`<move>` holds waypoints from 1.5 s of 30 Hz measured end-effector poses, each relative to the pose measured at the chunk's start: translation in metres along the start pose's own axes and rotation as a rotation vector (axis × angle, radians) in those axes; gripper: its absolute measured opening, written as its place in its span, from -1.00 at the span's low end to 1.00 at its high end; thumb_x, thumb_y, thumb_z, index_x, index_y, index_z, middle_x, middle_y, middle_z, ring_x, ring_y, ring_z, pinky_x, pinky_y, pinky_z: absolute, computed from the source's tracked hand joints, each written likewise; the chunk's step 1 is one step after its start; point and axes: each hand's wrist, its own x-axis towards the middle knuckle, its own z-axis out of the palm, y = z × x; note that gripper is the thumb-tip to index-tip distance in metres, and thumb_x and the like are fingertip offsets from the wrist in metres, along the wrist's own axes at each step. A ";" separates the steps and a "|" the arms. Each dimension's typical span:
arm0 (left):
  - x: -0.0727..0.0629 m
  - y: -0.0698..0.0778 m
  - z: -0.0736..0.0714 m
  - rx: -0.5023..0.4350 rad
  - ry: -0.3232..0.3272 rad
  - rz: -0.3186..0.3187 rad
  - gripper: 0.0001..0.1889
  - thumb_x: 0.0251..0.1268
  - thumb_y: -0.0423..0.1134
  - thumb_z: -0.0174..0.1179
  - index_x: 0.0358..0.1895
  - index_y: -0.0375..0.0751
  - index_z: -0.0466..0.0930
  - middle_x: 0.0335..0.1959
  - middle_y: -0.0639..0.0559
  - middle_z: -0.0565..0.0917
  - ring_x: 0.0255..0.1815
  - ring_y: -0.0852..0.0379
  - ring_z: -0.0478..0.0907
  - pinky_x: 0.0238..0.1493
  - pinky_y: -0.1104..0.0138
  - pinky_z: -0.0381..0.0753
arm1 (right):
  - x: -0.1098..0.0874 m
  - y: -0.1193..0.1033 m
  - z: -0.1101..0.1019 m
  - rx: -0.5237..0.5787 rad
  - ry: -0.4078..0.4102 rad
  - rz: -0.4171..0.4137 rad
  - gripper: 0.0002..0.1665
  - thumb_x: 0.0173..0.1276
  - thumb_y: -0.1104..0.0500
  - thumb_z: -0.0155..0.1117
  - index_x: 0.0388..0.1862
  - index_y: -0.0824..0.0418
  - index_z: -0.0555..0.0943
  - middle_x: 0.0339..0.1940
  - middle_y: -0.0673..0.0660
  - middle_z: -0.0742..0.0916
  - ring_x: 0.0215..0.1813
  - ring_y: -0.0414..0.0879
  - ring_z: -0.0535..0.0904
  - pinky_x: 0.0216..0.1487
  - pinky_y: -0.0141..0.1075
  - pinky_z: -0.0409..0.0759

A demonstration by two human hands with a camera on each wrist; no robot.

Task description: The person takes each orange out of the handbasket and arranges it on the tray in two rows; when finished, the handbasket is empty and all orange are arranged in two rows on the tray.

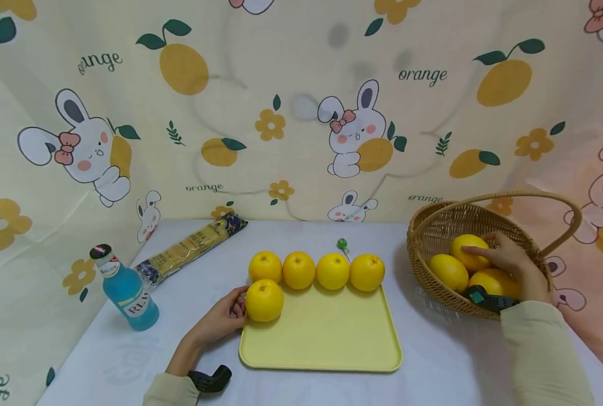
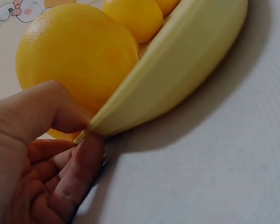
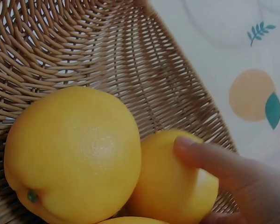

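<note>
A yellow tray (image 1: 332, 344) lies on the table with several yellow-orange oranges (image 1: 298, 270) on it. Four of its fruits is not a count I give; most stand in a row along the far edge, and one orange (image 1: 264, 300) sits nearer, at the left side. My left hand (image 1: 225, 316) pinches the tray's left rim between thumb and finger, as the left wrist view shows. Inside the wicker basket (image 1: 433, 282), my right hand (image 1: 511, 259) grips an orange (image 1: 466, 251), thumb on its side. Other oranges (image 3: 74, 154) lie beside it; some fingers are hidden.
A bottle of blue drink (image 1: 131, 299) stands at the left. Behind it lies a long yellow-and-blue packet (image 1: 190, 248). A small green-topped item (image 1: 342, 245) is behind the row of oranges. The basket's arched handle (image 1: 560, 203) rises at the right, before a patterned cloth backdrop (image 1: 301, 73).
</note>
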 end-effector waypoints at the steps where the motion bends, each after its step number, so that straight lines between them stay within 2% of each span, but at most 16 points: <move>1: 0.000 0.000 0.000 0.000 0.001 -0.001 -0.27 0.03 -0.47 0.20 0.34 -0.32 0.13 -0.23 -0.08 0.38 -0.30 0.08 0.34 -0.38 0.46 0.43 | 0.000 -0.002 0.001 0.033 0.013 -0.011 0.01 0.28 -0.28 0.05 0.29 0.51 0.04 0.17 0.58 0.25 -0.02 0.30 0.34 -0.22 -0.15 0.46; 6: -0.001 0.001 -0.001 -0.006 0.002 -0.001 -0.26 0.02 -0.47 0.20 0.34 -0.32 0.13 -0.23 -0.09 0.37 -0.30 0.09 0.34 -0.38 0.46 0.43 | -0.001 -0.009 0.001 0.131 0.049 -0.112 -0.03 0.31 -0.13 0.14 0.37 0.44 -0.05 0.21 0.56 0.21 0.07 0.34 0.29 -0.24 -0.27 0.44; 9: -0.001 0.000 -0.001 0.000 -0.002 0.011 -0.27 0.02 -0.47 0.20 0.34 -0.34 0.13 -0.22 -0.09 0.37 -0.30 0.10 0.34 -0.38 0.47 0.43 | -0.004 -0.014 -0.001 0.149 0.053 -0.161 -0.05 0.33 -0.06 0.15 0.41 0.42 -0.06 0.18 0.53 0.25 0.05 0.24 0.32 -0.25 -0.33 0.44; 13: -0.002 -0.001 -0.003 0.001 -0.009 0.025 -0.27 0.02 -0.47 0.20 0.33 -0.36 0.12 -0.23 -0.10 0.36 -0.30 0.10 0.33 -0.37 0.47 0.42 | -0.013 -0.020 -0.004 0.145 0.072 -0.223 -0.15 0.34 0.00 0.15 0.41 0.36 0.02 0.06 0.34 0.36 -0.12 -0.11 0.36 -0.28 -0.39 0.45; 16: -0.002 -0.002 -0.003 0.001 -0.006 0.018 -0.27 0.02 -0.47 0.20 0.33 -0.35 0.13 -0.23 -0.10 0.36 -0.30 0.10 0.32 -0.37 0.47 0.41 | -0.022 -0.024 -0.002 0.166 0.068 -0.293 -0.24 0.33 0.10 0.17 0.38 0.26 0.07 0.02 0.19 0.40 -0.15 -0.27 0.37 -0.26 -0.40 0.46; 20: -0.002 -0.003 -0.003 0.005 0.007 -0.010 -0.27 0.02 -0.47 0.21 0.33 -0.32 0.15 -0.23 -0.09 0.36 -0.29 0.09 0.33 -0.38 0.46 0.41 | -0.038 -0.033 0.002 0.203 0.045 -0.341 -0.30 0.30 0.18 0.20 0.32 0.02 0.11 0.00 -0.02 0.45 -0.10 -0.32 0.42 -0.20 -0.39 0.47; 23: -0.003 -0.003 -0.002 0.001 0.005 -0.018 -0.27 0.01 -0.46 0.21 0.34 -0.31 0.15 -0.23 -0.09 0.37 -0.29 0.08 0.33 -0.37 0.46 0.42 | -0.054 -0.042 0.006 0.267 0.038 -0.354 -0.30 0.27 0.24 0.21 0.28 -0.09 0.13 -0.02 -0.08 0.48 -0.10 -0.28 0.47 -0.19 -0.40 0.51; 26: -0.003 -0.002 -0.003 0.002 0.002 -0.013 -0.26 0.01 -0.46 0.21 0.34 -0.31 0.14 -0.23 -0.08 0.37 -0.29 0.07 0.34 -0.36 0.45 0.42 | -0.070 -0.056 0.012 0.418 0.006 -0.453 -0.28 0.22 0.40 0.15 0.27 0.00 0.13 0.01 -0.02 0.51 -0.12 -0.19 0.52 -0.17 -0.40 0.57; 28: -0.003 -0.002 -0.003 0.003 0.003 -0.013 -0.26 0.01 -0.47 0.21 0.34 -0.30 0.14 -0.23 -0.08 0.37 -0.29 0.08 0.33 -0.35 0.45 0.42 | -0.077 -0.068 0.017 0.512 -0.026 -0.553 -0.23 0.17 0.50 0.13 0.30 0.10 0.12 0.05 0.02 0.49 -0.11 -0.17 0.54 -0.16 -0.41 0.59; 31: -0.003 -0.002 -0.003 0.004 0.004 -0.011 -0.26 0.01 -0.46 0.21 0.34 -0.30 0.14 -0.23 -0.09 0.37 -0.28 0.09 0.33 -0.35 0.46 0.41 | -0.082 -0.089 0.026 0.577 -0.102 -0.695 -0.13 0.09 0.59 0.12 0.36 0.24 0.07 0.16 0.11 0.40 -0.06 -0.14 0.51 -0.11 -0.40 0.59; 33: -0.003 -0.002 -0.003 0.001 0.000 -0.008 -0.26 0.01 -0.46 0.21 0.34 -0.31 0.14 -0.22 -0.09 0.38 -0.28 0.10 0.33 -0.35 0.46 0.41 | -0.083 -0.103 0.035 0.551 -0.119 -0.749 -0.08 0.06 0.60 0.16 0.38 0.28 0.06 0.20 0.13 0.36 -0.01 -0.13 0.47 -0.07 -0.41 0.56; 36: -0.001 -0.002 -0.002 -0.001 -0.010 0.005 -0.26 0.03 -0.44 0.21 0.34 -0.33 0.13 -0.22 -0.10 0.38 -0.28 0.11 0.34 -0.35 0.46 0.43 | -0.081 -0.124 0.051 0.474 -0.111 -0.785 -0.06 0.01 0.56 0.26 0.37 0.30 0.11 0.22 0.13 0.37 0.03 -0.12 0.43 -0.02 -0.44 0.52; 42: 0.001 0.000 -0.001 -0.007 -0.017 0.009 -0.26 0.05 -0.44 0.22 0.35 -0.33 0.12 -0.22 -0.10 0.38 -0.29 0.07 0.34 -0.37 0.46 0.43 | -0.068 -0.155 0.093 0.336 -0.102 -0.768 -0.06 -0.09 0.29 0.52 0.29 0.09 0.28 0.17 0.03 0.47 0.06 -0.16 0.47 -0.02 -0.33 0.56; 45: 0.000 0.004 -0.002 0.005 -0.021 0.008 -0.26 0.04 -0.46 0.21 0.35 -0.35 0.11 -0.22 -0.10 0.38 -0.29 0.08 0.33 -0.38 0.47 0.42 | -0.061 -0.170 0.115 0.269 -0.098 -0.814 -0.09 -0.14 0.14 0.57 0.23 0.02 0.34 0.12 -0.01 0.53 0.05 -0.17 0.50 0.00 -0.26 0.57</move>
